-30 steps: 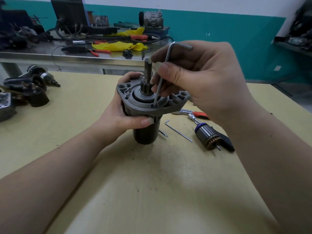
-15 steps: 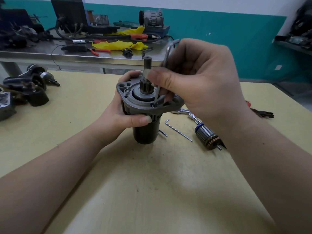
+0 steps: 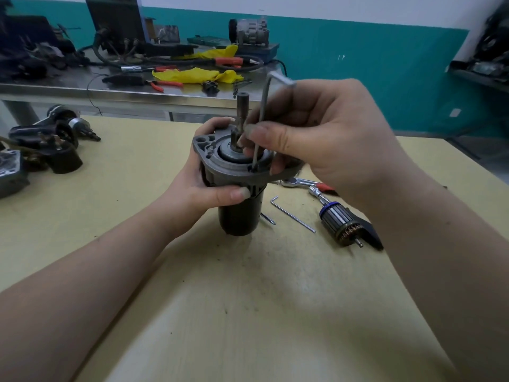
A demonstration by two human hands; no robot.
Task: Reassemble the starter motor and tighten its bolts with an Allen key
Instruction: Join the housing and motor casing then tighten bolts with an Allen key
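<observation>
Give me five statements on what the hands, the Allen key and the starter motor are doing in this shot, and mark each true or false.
1. The left hand grips the starter motor under its flange. True.
2. The right hand holds a ratchet. False: it pinches an Allen key; the ratchet lies on the table.
3. The Allen key's tip sits at a bolt in the flange. True.
4. The motor lies on its side. False: it stands upright, shaft up.
5. A second Allen key lies on the table beside an armature. True.
</observation>
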